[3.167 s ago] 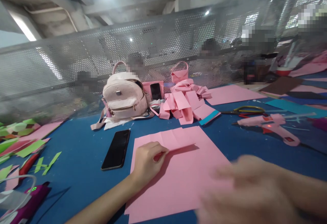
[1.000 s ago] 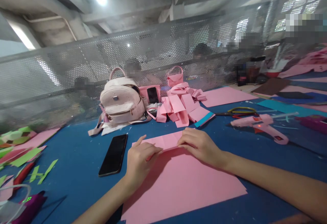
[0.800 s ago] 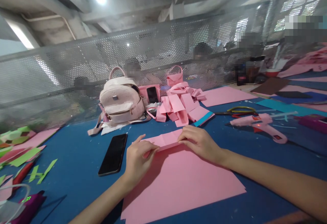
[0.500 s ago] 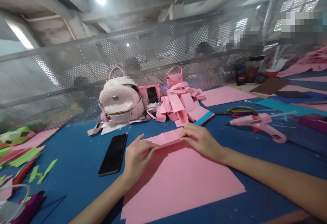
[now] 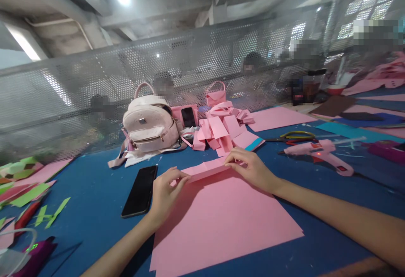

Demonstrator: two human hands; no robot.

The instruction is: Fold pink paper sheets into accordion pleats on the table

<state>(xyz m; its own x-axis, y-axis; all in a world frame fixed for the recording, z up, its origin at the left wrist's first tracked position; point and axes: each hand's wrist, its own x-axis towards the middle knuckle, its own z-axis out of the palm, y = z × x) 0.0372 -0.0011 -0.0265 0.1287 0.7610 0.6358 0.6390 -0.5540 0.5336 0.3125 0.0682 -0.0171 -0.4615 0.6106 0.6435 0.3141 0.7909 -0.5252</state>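
Large pink paper sheets [image 5: 228,226] lie on the blue table in front of me. Above their far edge is a creased, folded strip of pink paper [image 5: 205,170], held between my two hands. My left hand [image 5: 166,192] pinches the strip's left end between thumb and fingers. At the other end, my right hand [image 5: 251,167] pinches it the same way. Whether the strip is joined to a sheet below, I cannot tell. Just left of my left hand lies a black phone [image 5: 139,191].
A pale backpack [image 5: 150,123] stands behind, beside a heap of pink paper strips [image 5: 218,129]. To the right are a pink glue gun [image 5: 319,152] and yellow-handled scissors [image 5: 297,135]. Green paper scraps [image 5: 52,213] and a purple device [image 5: 38,256] lie at left.
My left hand has slid slightly left along the strip, and my right hand has shifted a little. More of the strip now shows between them.
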